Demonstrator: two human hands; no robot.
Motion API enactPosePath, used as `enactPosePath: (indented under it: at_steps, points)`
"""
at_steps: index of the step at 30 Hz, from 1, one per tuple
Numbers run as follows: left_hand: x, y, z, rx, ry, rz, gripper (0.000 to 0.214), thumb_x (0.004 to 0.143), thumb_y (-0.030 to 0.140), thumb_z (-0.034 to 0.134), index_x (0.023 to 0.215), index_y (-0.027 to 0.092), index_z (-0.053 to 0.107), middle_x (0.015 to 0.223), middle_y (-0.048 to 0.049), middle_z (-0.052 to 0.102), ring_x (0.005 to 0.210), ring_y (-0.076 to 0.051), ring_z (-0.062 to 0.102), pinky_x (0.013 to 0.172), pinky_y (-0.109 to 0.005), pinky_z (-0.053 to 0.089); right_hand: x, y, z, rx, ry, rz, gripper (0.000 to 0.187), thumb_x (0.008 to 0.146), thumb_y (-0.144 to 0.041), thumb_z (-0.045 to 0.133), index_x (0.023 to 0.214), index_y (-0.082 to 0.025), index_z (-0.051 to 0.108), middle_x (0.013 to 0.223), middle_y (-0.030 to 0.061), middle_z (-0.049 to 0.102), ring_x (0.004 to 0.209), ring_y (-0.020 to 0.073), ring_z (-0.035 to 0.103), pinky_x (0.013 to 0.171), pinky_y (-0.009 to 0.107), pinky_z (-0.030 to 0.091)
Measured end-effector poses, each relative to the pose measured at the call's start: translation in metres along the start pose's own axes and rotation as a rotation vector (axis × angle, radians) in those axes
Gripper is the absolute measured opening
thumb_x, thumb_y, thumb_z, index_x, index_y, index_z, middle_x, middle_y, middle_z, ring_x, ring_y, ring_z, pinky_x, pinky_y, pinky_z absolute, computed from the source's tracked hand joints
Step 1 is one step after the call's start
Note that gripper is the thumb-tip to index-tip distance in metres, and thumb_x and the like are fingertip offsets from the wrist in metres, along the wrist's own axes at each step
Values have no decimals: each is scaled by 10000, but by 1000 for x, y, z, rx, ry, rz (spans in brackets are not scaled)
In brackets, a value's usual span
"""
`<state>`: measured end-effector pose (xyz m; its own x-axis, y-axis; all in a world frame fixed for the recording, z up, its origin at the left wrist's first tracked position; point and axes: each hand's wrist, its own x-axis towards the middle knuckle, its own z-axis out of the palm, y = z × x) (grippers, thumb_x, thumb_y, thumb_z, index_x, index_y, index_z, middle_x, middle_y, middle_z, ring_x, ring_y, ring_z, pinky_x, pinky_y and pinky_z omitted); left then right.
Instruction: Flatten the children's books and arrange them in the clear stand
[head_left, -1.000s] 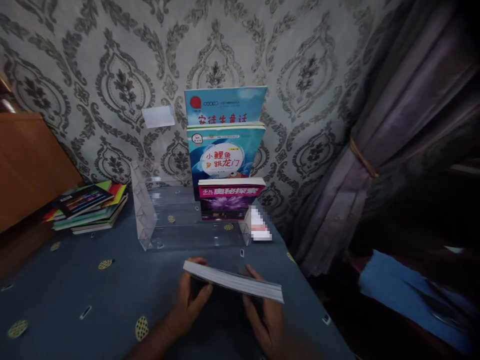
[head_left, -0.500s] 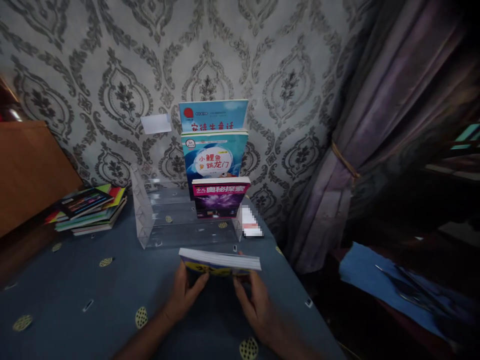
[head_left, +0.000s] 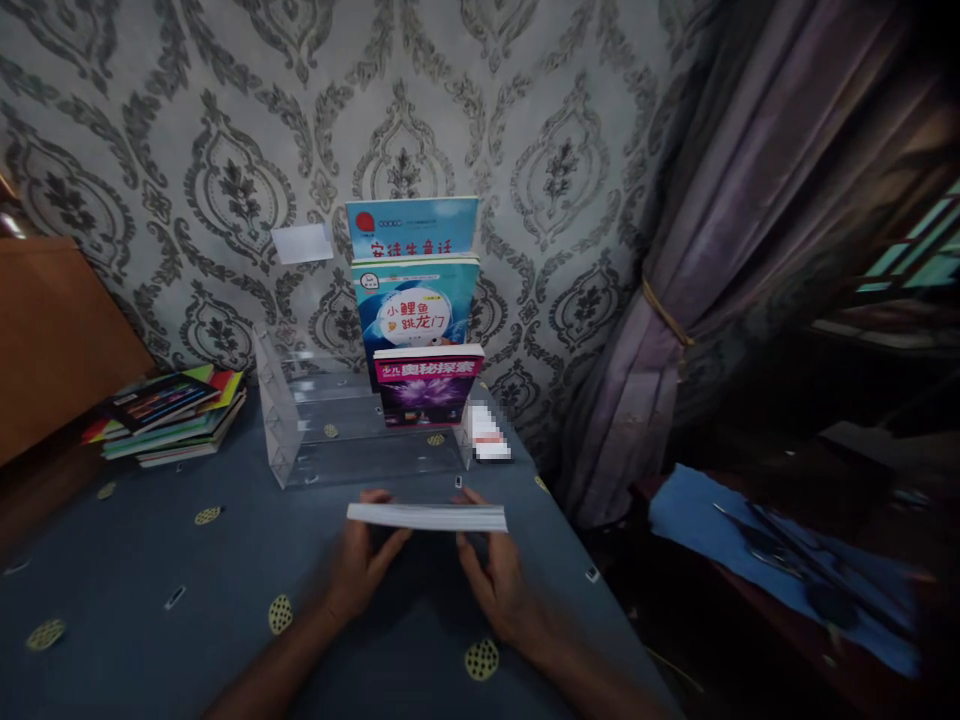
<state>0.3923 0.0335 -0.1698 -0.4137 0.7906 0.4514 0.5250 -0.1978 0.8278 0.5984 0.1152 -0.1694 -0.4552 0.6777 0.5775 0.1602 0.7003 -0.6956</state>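
Observation:
Between my two hands is a book [head_left: 427, 517], seen edge-on with its white page edges toward me, so its cover is hidden. My left hand [head_left: 365, 560] grips its left end, thumb on the near side and fingers behind. On the right end my right hand [head_left: 491, 575] holds it the same way. Just beyond stands a clear tiered rack [head_left: 279, 425]. Along its right side three books lean upright on separate tiers: a purple-pink one [head_left: 427, 388] in front, a blue one with a round white title patch [head_left: 420, 300] behind it, and a light blue one [head_left: 416, 225] at the back.
A pile of books [head_left: 176, 415] lies left of the rack, beside a brown wooden panel [head_left: 67, 345]. A small white card [head_left: 301, 243] sits above the rack's left part. Right of the table edge are a purple curtain [head_left: 637, 400] and a blue cloth [head_left: 690, 510] with dark tools.
The book has tipped so that its yellow and blue cover no longer shows, only its page edges. Both hands keep hold of it. The whole view has shifted slightly.

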Motion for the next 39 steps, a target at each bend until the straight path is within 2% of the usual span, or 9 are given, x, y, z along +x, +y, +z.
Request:
enactPosePath:
  at_steps: [3, 9, 12, 15, 19, 24, 29, 35, 39]
  points:
    - [5, 1, -4, 8, -8, 126, 378, 875, 480, 626, 1138, 209, 633, 1066, -98, 692, 1029, -271, 668, 948, -472, 550, 5, 5, -3, 25, 7, -114, 418, 1013, -293, 478, 1427, -255, 439, 1345, 116, 636, 1260, 258, 625, 1047, 448, 551]
    - [35, 7, -8, 73, 143, 378, 496, 840, 614, 648, 1185, 260, 610, 1155, -101, 682, 1081, -310, 655, 960, -528, 542, 42, 13, 0, 179, 121, -316, 384, 930, -527, 598, 1230, -294, 541, 1297, 115, 651, 1250, 315, 621, 1072, 540, 513]
    - [58, 11, -8, 61, 200, 506, 439, 880, 576, 630, 1215, 297, 583, 1167, -98, 685, 1080, -306, 662, 962, -534, 546, 68, 14, 2, 210, 165, -350, 352, 933, -505, 613, 1222, -317, 547, 1312, 100, 652, 1282, 310, 599, 1111, 567, 470]
    - [78, 17, -8, 37, 252, 563, 343, 925, 520, 591, 1200, 316, 584, 1141, -88, 693, 1057, -295, 665, 963, -529, 542, 90, 10, -1, 213, 208, -411, 299, 961, -476, 576, 1212, -316, 546, 1312, 91, 653, 1274, 293, 603, 1102, 571, 471]
    - [97, 29, -9, 24, 277, 562, 318, 929, 480, 594, 1178, 283, 595, 1137, -74, 686, 1072, -274, 655, 980, -485, 527, 114, 3, -10, 213, 206, -441, 263, 977, -457, 532, 1189, -303, 561, 1306, 89, 655, 1250, 289, 611, 1088, 565, 475]
    - [112, 52, -8, 86, 303, 435, 337, 893, 448, 631, 1162, 249, 593, 1111, -62, 640, 1049, -248, 629, 975, -446, 519, 138, -10, -21, 181, 225, -447, 296, 937, -457, 543, 1165, -270, 548, 1234, 104, 661, 1188, 294, 624, 1073, 527, 485]
    - [133, 70, -11, 91, 197, 422, 374, 892, 441, 610, 1182, 211, 551, 1144, -86, 629, 1095, -239, 620, 1013, -429, 507, 165, -22, -36, 73, 105, -353, 301, 918, -322, 502, 1203, -238, 551, 1180, 103, 679, 1111, 288, 644, 999, 480, 516]
    - [153, 76, -13, 228, 159, 350, 374, 941, 532, 559, 1047, 185, 648, 1052, -100, 719, 1088, -279, 652, 1030, -471, 499, 190, -18, -41, 41, 2, -237, 327, 970, -326, 455, 1268, -233, 553, 1106, 83, 712, 1000, 268, 680, 903, 428, 565]
    - [157, 75, -12, 230, 140, 335, 401, 955, 506, 550, 1172, 172, 596, 1186, -132, 708, 1129, -279, 657, 996, -457, 522, 196, -12, -43, -14, 6, -197, 335, 963, -302, 461, 1276, -223, 550, 1072, 87, 712, 953, 271, 677, 870, 419, 569]
